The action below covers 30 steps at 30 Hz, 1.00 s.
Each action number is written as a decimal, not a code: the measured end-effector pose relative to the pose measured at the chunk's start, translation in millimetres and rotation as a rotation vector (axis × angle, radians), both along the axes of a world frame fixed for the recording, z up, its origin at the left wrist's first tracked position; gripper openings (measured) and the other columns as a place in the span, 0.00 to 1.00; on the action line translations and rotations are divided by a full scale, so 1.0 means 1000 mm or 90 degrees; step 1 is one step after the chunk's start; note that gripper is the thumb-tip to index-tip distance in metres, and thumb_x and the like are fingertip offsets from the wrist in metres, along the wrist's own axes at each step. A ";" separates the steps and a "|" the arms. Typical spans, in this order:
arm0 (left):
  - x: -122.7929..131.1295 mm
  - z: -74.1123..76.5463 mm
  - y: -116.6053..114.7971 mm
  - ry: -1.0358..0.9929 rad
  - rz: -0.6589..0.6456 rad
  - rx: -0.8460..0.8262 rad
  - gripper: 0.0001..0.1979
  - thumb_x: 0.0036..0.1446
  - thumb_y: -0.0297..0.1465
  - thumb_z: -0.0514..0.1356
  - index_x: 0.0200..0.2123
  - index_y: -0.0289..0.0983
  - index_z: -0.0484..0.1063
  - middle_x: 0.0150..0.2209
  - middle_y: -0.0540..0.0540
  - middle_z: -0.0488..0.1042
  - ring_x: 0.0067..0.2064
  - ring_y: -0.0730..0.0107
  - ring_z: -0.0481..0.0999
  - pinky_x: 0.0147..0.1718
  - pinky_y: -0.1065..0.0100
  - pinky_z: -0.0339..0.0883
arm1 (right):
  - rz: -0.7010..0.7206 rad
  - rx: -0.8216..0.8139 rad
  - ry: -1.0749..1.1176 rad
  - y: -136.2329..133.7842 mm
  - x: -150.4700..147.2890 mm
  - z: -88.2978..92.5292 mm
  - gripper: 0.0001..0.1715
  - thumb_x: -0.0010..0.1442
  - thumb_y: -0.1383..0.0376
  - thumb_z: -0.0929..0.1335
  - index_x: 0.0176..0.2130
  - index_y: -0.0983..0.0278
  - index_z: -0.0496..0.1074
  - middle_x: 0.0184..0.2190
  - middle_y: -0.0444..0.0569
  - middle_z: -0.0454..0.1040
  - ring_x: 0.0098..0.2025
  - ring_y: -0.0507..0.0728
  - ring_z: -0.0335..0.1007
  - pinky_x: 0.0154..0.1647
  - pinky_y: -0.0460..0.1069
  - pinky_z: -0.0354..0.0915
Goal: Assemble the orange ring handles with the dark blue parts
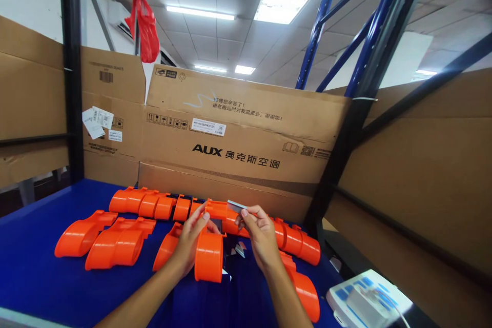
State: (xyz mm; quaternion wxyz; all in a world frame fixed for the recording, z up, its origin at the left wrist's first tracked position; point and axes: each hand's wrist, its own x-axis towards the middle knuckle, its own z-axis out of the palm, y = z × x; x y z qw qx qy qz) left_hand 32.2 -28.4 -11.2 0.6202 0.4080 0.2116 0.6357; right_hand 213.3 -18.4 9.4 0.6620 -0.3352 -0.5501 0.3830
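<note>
My left hand grips an orange plastic housing part held upright over the blue table. My right hand pinches a small grey flat piece at the top edge of that part. Fingers of both hands are closed. Several more orange parts lie on the table to the left, and a row of them lies behind my hands. More orange parts lie to the right, partly hidden by my right forearm.
The blue table is walled by brown cardboard boxes at the back and sides. Dark rack posts stand at left and right. A red bag hangs above. A white device with blue buttons sits at the lower right.
</note>
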 end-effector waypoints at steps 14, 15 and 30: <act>-0.005 -0.007 0.005 0.105 -0.028 0.087 0.41 0.59 0.45 0.64 0.69 0.33 0.57 0.27 0.46 0.79 0.27 0.69 0.74 0.31 0.70 0.64 | -0.146 0.083 -0.199 -0.002 -0.004 -0.002 0.15 0.62 0.53 0.71 0.39 0.62 0.77 0.32 0.49 0.80 0.37 0.59 0.75 0.40 0.51 0.67; -0.005 -0.008 0.005 0.117 -0.029 0.092 0.42 0.59 0.45 0.64 0.70 0.33 0.55 0.27 0.47 0.79 0.28 0.69 0.74 0.31 0.69 0.64 | -0.165 0.101 -0.233 -0.003 -0.004 -0.003 0.14 0.63 0.54 0.71 0.41 0.62 0.78 0.35 0.50 0.81 0.39 0.60 0.76 0.42 0.52 0.68; -0.006 -0.008 0.006 0.112 -0.027 0.042 0.38 0.55 0.45 0.67 0.65 0.33 0.65 0.26 0.47 0.78 0.25 0.70 0.72 0.28 0.70 0.62 | -0.178 0.234 -0.565 -0.015 0.003 0.007 0.21 0.70 0.60 0.63 0.58 0.59 0.74 0.44 0.53 0.81 0.45 0.61 0.75 0.50 0.56 0.69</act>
